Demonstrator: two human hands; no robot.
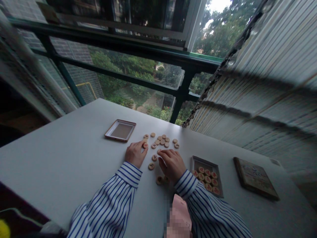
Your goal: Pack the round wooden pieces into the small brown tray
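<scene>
The left hand (135, 153) lies low on the plain white surface (74, 158), thumb and forefinger closed on a small round pale wooden disc with a red mark (145, 145) right at its fingertips. The pinch by the rim looks suited to so flat a piece. The right hand (172, 164) is curled, its fingers bent down towards the surface. Whether it grips anything cannot be told.

Just beyond both hands lies a loose scatter of similar pale wooden discs (162, 140), all flat on their faces, and a few stray discs (151, 166) lie between the hands. Beyond the left hand is a shallow rectangular brown-rimmed tray (120, 130) with nothing in it. Just right of the right hand, a second shallow dark tray (208, 163) holds red-marked discs packed in rows, and its low walls probably keep them from sliding. Further right lies a flat square brown board (255, 178).

The surface stands against a window with dark metal rails (123, 46), with green trees outside. A pale slatted blind (260, 82) hangs on the right-hand side.
</scene>
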